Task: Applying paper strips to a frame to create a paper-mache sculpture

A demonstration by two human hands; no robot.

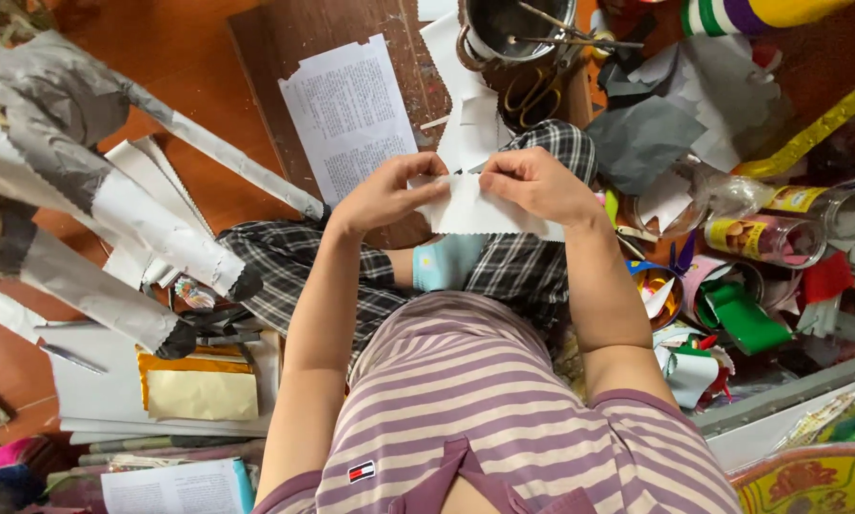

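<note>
A white paper piece (475, 211) with a zigzag lower edge is pinched at its top by both hands above the lap: the left hand (389, 190) closed on its left corner, the right hand (532, 183) on its right (the fingers hide the upper edge). Beyond, on the wooden board (285, 48), lies one printed sheet (347, 114); one pair of scissors (532, 95) is half buried under scraps.

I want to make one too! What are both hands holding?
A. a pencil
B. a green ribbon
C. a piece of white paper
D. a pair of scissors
C: the left hand and the right hand both pinch the top edge of a white paper piece, held over the lap.
</note>
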